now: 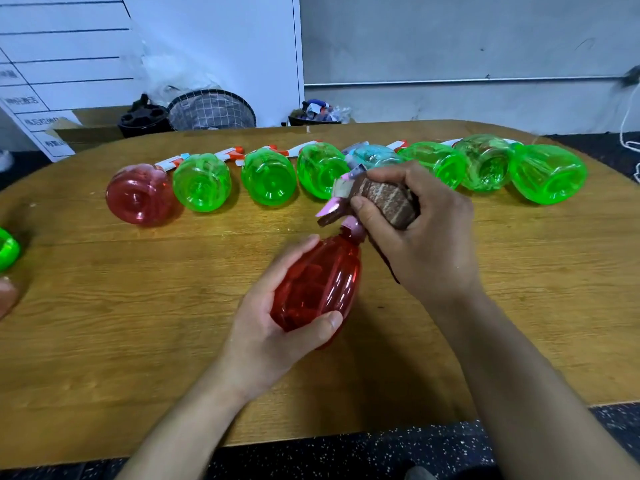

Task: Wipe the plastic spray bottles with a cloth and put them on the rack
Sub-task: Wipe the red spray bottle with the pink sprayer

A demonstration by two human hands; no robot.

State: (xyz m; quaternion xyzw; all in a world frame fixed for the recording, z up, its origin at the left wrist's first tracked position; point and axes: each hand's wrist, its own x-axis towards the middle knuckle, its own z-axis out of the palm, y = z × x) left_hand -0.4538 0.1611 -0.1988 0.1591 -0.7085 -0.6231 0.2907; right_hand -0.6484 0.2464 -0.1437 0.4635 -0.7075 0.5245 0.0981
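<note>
My left hand (277, 327) grips a red spray bottle (317, 282) by its base, above the middle of the wooden table (138, 341). My right hand (415, 237) holds a brown cloth (388, 199) wrapped round the bottle's pink spray head (346, 188). Behind them several bottles lie on their sides in a row, bases toward me: a red one (138, 194) at the left, green ones (202, 181) along the row, and a pale blue one (375, 155) partly hidden by my right hand. No rack is in view.
Another green bottle (7, 249) shows at the left edge, beside a blurred bit of another hand (5, 296). Beyond the table stand a round mesh basket (213, 110), a black tub (143, 121), a cardboard box (90, 128) and a white board (52, 64).
</note>
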